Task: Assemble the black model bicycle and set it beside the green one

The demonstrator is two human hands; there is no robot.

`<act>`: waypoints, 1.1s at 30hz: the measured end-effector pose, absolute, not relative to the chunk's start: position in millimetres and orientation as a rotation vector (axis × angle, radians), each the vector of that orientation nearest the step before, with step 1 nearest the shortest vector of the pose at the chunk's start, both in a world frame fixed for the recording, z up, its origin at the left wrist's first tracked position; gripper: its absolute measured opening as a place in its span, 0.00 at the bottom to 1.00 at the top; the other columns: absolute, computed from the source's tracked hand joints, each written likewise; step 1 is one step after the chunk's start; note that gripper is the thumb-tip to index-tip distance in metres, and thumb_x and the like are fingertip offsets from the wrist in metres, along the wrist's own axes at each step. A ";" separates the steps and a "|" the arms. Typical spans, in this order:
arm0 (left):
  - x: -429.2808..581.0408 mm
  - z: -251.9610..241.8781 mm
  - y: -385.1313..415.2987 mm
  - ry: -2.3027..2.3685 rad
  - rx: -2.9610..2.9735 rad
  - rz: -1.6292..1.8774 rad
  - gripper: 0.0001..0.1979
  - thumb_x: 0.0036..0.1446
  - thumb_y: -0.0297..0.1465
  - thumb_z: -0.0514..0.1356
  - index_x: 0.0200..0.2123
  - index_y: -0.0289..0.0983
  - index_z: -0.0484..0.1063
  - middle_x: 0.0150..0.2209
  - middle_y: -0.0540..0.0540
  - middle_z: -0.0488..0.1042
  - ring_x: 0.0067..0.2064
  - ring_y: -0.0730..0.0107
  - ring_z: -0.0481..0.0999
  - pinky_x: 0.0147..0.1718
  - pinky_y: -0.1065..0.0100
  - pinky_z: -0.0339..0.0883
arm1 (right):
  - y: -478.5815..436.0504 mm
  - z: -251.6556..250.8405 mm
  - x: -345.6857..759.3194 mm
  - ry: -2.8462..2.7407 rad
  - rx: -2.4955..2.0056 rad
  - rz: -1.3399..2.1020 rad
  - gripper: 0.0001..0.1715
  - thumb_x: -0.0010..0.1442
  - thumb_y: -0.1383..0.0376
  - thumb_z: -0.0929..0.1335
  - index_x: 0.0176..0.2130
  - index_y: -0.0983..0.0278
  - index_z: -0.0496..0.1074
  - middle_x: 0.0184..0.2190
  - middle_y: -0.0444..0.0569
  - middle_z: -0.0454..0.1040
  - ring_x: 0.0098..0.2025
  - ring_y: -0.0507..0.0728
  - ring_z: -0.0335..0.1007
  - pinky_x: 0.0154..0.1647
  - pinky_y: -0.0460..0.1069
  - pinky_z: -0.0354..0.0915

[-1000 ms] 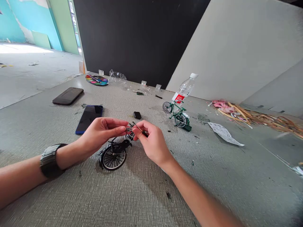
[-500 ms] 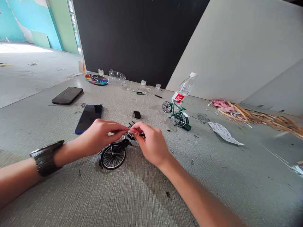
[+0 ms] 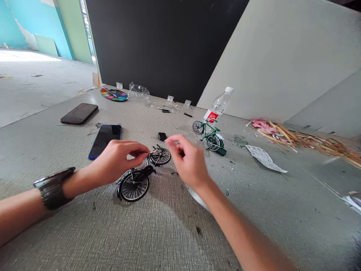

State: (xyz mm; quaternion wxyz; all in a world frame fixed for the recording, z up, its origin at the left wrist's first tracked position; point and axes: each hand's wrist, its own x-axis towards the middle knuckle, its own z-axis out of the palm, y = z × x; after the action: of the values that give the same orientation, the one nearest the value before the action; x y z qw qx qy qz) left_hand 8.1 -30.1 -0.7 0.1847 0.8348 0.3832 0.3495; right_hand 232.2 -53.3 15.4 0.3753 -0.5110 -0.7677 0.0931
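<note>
A small black model bicycle [image 3: 134,186] stands tilted on the grey textured surface, its rear wheel towards me and its front wheel farther off. My left hand [image 3: 121,156], with a dark watch on the wrist, pinches it near the front of the frame. A thin pale bit shows at those fingertips, too small to name. To the right of the front wheel, my right hand [image 3: 188,160] is raised with thumb and fingers drawn together. Whatever it may hold is hidden. Just beyond the hands lies a small black block-shaped piece [image 3: 162,136].
A green model bicycle [image 3: 213,142] stands before a clear plastic bottle [image 3: 222,102]. Two phones, one dark [image 3: 79,113] and one blue-edged [image 3: 105,141], lie left. A paint palette [image 3: 114,95] sits at the back. Printed paper [image 3: 266,159] and wood strips [image 3: 293,137] lie right.
My right hand has drawn away from the black bicycle to the right, uncovering its front wheel. My left hand keeps its pinch there, almost unmoved.
</note>
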 end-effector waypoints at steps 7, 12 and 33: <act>14.3 -5.2 -26.4 1.041 1.640 1.007 0.11 0.59 0.37 0.61 0.34 0.36 0.77 0.29 0.48 0.79 0.30 0.72 0.78 0.34 0.70 0.75 | -25.0 14.3 277.8 -1.921 -1.636 0.027 0.21 0.71 0.54 0.53 0.45 0.61 0.67 0.25 0.45 0.73 0.23 0.53 0.64 0.27 0.49 0.54; 17.1 -11.3 -27.7 0.989 1.472 1.026 0.11 0.58 0.37 0.62 0.34 0.34 0.78 0.29 0.47 0.78 0.31 0.72 0.78 0.35 0.70 0.76 | -18.5 9.4 286.0 -2.111 -1.661 -0.027 0.19 0.70 0.60 0.56 0.49 0.59 0.72 0.40 0.50 0.80 0.37 0.57 0.73 0.33 0.50 0.58; 16.3 -13.3 -27.9 0.984 1.437 0.991 0.11 0.59 0.37 0.63 0.34 0.34 0.78 0.29 0.48 0.77 0.30 0.74 0.77 0.34 0.72 0.75 | -22.4 7.7 285.4 -2.316 -1.937 0.138 0.11 0.64 0.59 0.64 0.36 0.59 0.74 0.27 0.47 0.76 0.26 0.53 0.64 0.25 0.49 0.50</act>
State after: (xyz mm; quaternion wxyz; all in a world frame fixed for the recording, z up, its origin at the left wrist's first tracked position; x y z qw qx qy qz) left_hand 16.3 -27.9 -13.3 0.5387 0.6043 0.4137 0.4165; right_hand 285.4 -22.4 7.7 0.0596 -0.6398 -0.7649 0.0456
